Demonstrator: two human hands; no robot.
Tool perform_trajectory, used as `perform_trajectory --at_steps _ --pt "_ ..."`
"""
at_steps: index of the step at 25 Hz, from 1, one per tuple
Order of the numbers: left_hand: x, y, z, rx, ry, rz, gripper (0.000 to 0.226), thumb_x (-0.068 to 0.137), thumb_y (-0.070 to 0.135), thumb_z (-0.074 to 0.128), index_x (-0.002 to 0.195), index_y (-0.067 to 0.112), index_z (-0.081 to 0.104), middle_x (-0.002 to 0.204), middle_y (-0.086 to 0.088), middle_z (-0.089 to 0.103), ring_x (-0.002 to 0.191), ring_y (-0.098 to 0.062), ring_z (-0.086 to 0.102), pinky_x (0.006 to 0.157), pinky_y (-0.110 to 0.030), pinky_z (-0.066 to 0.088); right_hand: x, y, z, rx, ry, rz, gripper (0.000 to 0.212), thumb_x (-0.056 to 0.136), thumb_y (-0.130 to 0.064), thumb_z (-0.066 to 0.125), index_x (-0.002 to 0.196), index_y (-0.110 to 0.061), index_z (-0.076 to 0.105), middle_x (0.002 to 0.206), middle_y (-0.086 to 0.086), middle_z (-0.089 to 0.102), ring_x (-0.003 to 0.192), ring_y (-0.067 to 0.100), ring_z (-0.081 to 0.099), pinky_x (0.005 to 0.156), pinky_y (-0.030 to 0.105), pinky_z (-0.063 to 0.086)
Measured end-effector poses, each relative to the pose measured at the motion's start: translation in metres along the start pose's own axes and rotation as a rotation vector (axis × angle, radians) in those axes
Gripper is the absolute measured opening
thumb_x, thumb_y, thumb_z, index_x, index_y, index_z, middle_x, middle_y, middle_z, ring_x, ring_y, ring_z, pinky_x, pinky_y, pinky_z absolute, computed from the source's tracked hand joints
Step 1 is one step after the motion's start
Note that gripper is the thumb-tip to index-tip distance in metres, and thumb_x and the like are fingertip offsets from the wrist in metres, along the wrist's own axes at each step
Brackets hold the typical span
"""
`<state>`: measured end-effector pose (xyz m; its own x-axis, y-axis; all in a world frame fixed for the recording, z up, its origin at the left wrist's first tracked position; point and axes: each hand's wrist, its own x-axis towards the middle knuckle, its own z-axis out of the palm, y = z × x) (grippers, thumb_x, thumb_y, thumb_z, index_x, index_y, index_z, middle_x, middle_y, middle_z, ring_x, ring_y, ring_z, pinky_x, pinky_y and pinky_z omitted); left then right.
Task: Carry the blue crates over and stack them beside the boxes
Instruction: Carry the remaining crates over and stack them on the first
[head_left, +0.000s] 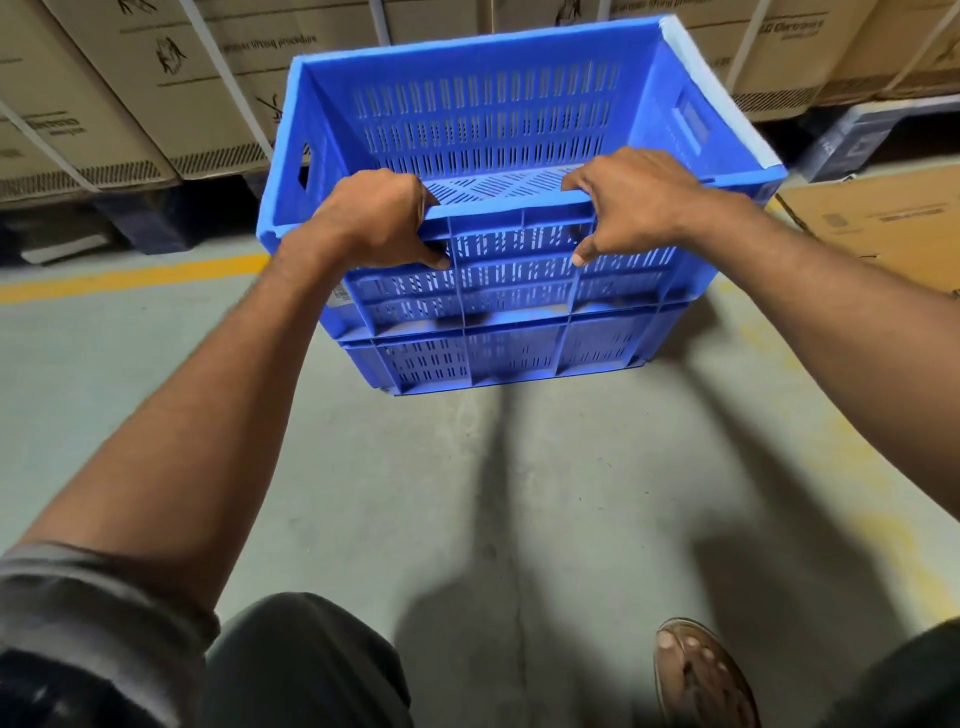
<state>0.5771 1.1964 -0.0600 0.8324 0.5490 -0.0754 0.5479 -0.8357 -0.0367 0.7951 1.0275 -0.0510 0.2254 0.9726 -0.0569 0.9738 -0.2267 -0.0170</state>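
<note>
Both hands' fingers (434, 200) hook the top crate (483, 130) rim (cardboard boxes (156, 78) just behind).

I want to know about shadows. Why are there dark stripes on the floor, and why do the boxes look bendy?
In the head view, the dark stripes on the grey concrete floor are shadows of the arms, running back from the blue slotted plastic crate; the brown cardboard boxes lean and curve from the wide-angle lens, and they look slightly blurred.
</note>
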Motion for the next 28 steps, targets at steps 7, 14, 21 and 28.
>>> perform_trajectory --at_steps 7,14,21,28 --pt "0.003 0.003 -0.002 0.017 -0.063 -0.034 0.064 0.068 0.068 0.077 0.084 0.007 0.067 0.075 -0.013 0.067 0.064 -0.031 0.056 0.061 -0.041 0.053 0.003 0.005 0.001 -0.019 -0.034 -0.014 0.082 0.061 -0.054 0.085 0.129 -0.018 0.055 0.111 0.007 0.069 0.104 0.036 0.061 0.077 0.037 0.045" --pt "0.011 0.005 -0.004 -0.034 -0.168 -0.006 0.065 0.065 0.074 0.074 0.090 0.014 0.069 0.083 -0.007 0.070 0.072 -0.027 0.062 0.068 -0.039 0.052 0.010 0.012 0.005 0.021 -0.039 -0.019 0.057 0.050 -0.050 0.090 0.081 -0.013 0.060 0.066 0.006 0.061 0.064 0.028 0.055 0.053 0.032 0.039" --pt "0.004 -0.001 -0.011 -0.350 -0.252 -0.018 0.091 0.064 0.095 0.050 0.126 0.029 0.062 0.122 0.005 0.069 0.109 -0.022 0.064 0.101 -0.048 0.049 0.010 0.018 0.000 0.103 -0.106 -0.048 0.089 0.053 -0.082 0.070 0.120 -0.024 0.061 0.116 -0.002 0.068 0.107 0.025 0.062 0.089 0.041 0.051" --pt "0.044 -0.031 -0.014 0.073 0.120 -0.280 0.083 0.091 0.069 0.042 0.159 0.033 0.009 0.168 -0.002 0.007 0.154 -0.027 0.002 0.120 -0.061 0.004 0.048 0.092 0.002 -0.038 0.160 0.305 0.053 0.096 -0.053 0.035 0.135 -0.023 0.053 0.158 0.014 0.023 0.147 0.029 0.013 0.113 0.055 0.020"
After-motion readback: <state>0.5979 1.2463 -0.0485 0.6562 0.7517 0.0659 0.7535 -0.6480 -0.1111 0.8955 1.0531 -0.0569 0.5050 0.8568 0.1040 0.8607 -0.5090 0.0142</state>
